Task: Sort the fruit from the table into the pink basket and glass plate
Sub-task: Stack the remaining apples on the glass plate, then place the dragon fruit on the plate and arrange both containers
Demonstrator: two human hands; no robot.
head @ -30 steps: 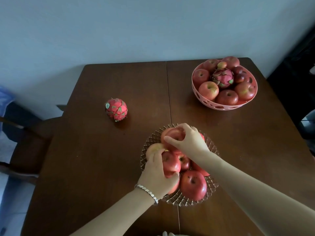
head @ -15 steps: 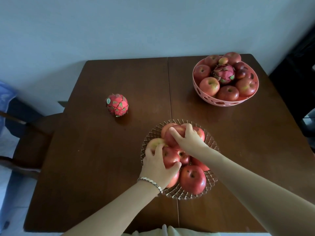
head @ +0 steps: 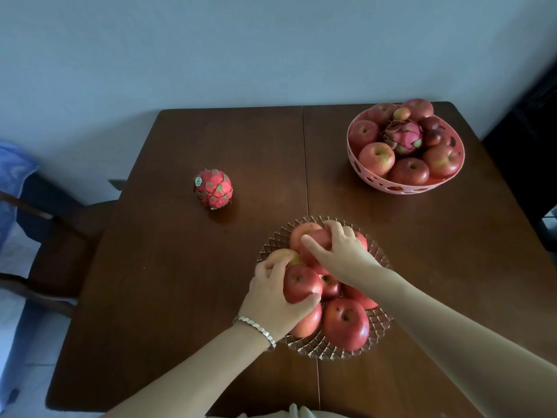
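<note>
A glass plate (head: 380, 327) near the table's front holds several red apples. My left hand (head: 272, 300), with a silver bracelet, wraps around one red apple (head: 300, 283) on the plate's left side. My right hand (head: 342, 251) grips another apple (head: 316, 241) on top of the pile at the plate's far side. A lone dragon fruit (head: 213, 188) with a sticker lies on the table, left of centre. The pink basket (head: 401, 187) at the back right is full of apples, with a dragon fruit (head: 403, 137) and darker small fruit.
The dark wooden table (head: 180, 297) has a seam down its middle and stands against a pale wall. A wooden chair (head: 45, 236) with blue cloth sits off the left edge. Dark furniture (head: 530, 146) stands close to the right edge.
Both hands have stayed on the apples in the plate, the right hand settling lower onto the pile. The camera has tipped back, so everything sits lower in view.
</note>
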